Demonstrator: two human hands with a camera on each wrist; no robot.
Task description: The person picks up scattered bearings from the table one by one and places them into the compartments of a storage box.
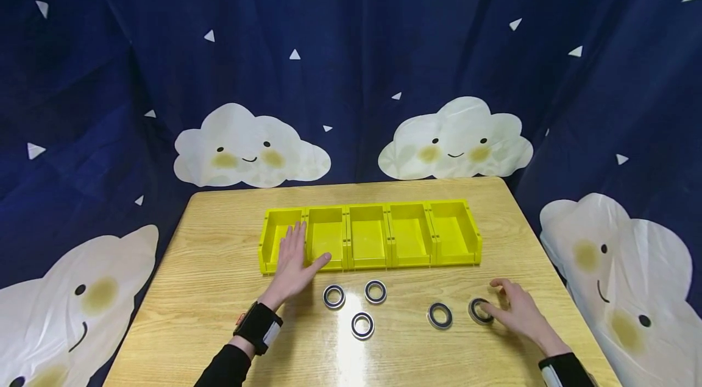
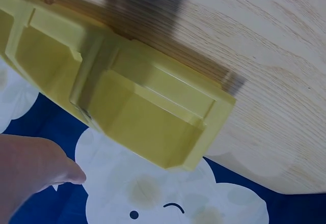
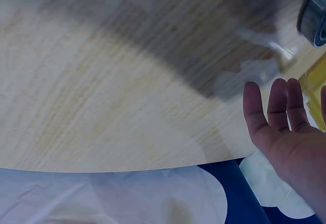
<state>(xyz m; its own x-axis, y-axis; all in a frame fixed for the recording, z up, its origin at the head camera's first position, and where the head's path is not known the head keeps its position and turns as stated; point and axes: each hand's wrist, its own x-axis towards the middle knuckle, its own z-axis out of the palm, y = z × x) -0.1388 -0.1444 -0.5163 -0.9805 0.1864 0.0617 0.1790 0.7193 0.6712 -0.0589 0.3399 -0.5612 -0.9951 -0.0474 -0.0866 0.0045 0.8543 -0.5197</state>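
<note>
My left hand (image 1: 293, 265) hovers at the front of the yellow bin row (image 1: 367, 262), its fingers spread over the two leftmost compartments, holding nothing. In the left wrist view, part of the left hand (image 2: 38, 170) shows beside the yellow bins (image 2: 147, 117). My right hand (image 1: 518, 314) reaches over the table's right side, its thumb tip overlapping the rightmost ball bearing (image 1: 478, 316) and its other fingers loosely bent apart from it. In the right wrist view, the right hand (image 3: 290, 127) has its fingers spread, with a bearing (image 3: 311, 20) at the upper right edge.
Between the hands, more ball bearings lie flat on the wooden table (image 1: 406, 353): one bearing (image 1: 431, 316) beside the rightmost one, and three further left, including a bearing (image 1: 353, 326) nearest the front. A dark blue curtain (image 1: 351, 58) with clouds hangs behind the table.
</note>
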